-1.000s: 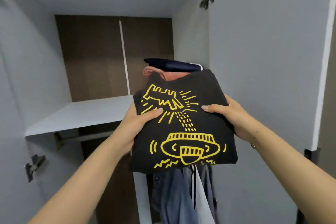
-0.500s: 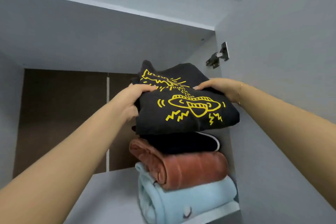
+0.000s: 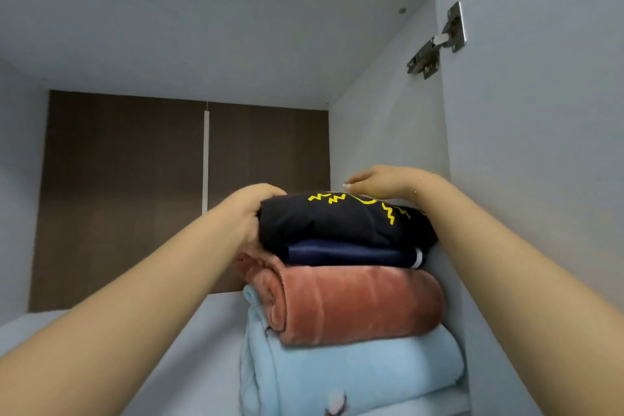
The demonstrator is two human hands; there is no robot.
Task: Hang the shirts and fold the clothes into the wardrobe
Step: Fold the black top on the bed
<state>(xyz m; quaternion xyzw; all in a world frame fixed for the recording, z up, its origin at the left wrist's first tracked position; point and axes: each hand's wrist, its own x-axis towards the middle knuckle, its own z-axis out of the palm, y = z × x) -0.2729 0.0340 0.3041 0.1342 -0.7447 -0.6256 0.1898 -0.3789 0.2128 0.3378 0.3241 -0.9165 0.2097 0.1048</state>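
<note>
here the black shirt (image 3: 341, 223) is set atop the stack (image 3: 351, 307), gripped at its edge by the left hand (image 3: 251, 213) and pressed flat under the right hand (image 3: 381, 183); if released unevenly, the pile could be toppled.

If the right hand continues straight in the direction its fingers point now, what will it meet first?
The right hand lies over the black shirt, fingers pointing left and inward. Going on, it would probably slide along the shirt's top and meet the left hand gripping the far edge. Depth is unclear; it might pass behind toward the brown back panel.
</note>
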